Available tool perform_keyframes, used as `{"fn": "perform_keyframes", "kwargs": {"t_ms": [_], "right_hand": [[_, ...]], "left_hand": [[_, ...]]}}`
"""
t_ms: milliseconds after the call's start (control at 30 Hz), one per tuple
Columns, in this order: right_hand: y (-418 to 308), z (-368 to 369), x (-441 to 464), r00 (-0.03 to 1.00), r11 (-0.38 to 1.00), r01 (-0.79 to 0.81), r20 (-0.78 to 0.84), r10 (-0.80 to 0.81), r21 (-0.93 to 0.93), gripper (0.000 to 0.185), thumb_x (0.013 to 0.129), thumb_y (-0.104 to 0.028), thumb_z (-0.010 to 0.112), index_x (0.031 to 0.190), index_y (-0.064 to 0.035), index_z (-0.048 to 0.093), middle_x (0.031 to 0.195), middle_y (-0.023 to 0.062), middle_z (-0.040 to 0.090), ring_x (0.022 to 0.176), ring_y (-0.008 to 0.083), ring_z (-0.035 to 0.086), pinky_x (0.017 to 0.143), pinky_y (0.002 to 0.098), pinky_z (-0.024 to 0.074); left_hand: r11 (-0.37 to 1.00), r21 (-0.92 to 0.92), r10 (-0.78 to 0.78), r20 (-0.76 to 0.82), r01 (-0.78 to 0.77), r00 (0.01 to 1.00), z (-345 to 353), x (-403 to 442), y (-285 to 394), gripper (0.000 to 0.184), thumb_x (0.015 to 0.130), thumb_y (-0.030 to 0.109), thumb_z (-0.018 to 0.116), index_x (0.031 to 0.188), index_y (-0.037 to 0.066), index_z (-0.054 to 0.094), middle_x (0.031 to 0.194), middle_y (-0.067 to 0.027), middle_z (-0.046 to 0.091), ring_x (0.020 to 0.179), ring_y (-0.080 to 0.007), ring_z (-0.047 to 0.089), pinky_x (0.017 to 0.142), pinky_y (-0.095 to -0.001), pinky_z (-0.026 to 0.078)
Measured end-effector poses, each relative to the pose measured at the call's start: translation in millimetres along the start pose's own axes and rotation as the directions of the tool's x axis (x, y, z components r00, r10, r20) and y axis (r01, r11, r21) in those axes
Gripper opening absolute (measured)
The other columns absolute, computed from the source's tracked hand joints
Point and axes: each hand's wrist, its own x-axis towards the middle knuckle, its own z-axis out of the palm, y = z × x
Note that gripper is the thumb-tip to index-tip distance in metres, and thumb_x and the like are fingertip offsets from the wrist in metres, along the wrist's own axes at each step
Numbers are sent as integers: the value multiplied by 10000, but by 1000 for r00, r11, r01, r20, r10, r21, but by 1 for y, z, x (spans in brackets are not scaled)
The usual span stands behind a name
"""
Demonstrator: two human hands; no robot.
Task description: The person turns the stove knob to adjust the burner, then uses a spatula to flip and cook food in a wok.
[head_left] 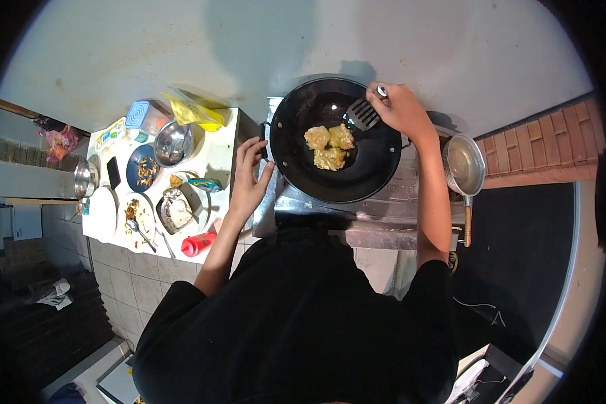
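A black wok [370, 175] stands on the stove, with three clumped, golden battered pieces [329, 147] frying in a little shiny oil at its middle. My right hand [398, 108] is closed round the handle of a slotted metal spatula [363, 114]. The spatula's blade is over the wok's upper right, just beside the pieces. At the wok's left side, my left hand [250, 176] has its fingers and thumb about the black side handle [264, 141].
Left of the stove, a white table [217, 145] bears a metal bowl [174, 144], a blue plate of food [142, 168], a phone [113, 172], a red bottle [199, 244] and a yellow bag [192, 113]. A wooden-handled saucepan [464, 165] stands to the right. A wall rises behind the wok.
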Motion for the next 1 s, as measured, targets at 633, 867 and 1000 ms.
{"fn": "perform_keyframes", "kwargs": {"t_ms": [633,867,1000], "right_hand": [[12,19,-18,995,996,-84,-51,85,14,277,907,-246,579,814,14,610,620,223,540,589,407,532,587,457,412],[-8,12,-26,984,994,-112,-141,109,-13,243,914,-248,594,889,-8,619,641,211,570,614,403,551,595,446,430],[-20,11,-20,965,997,-77,-251,80,22,228,917,-250,603,923,-23,623,655,197,580,607,385,540,586,425,431]], "left_hand": [[998,59,29,-29,-27,999,-2,3,0,428,877,32,628,1292,32,522,1320,-150,470,1164,-271,531,976,-346,448],[999,32,43,-36,-42,998,-4,4,1,423,869,32,632,1279,32,525,1297,-137,488,1123,-258,542,967,-338,446],[997,62,47,-26,-45,999,-2,6,0,417,865,24,627,1271,33,532,1257,-130,497,1059,-244,542,942,-335,446]]}}
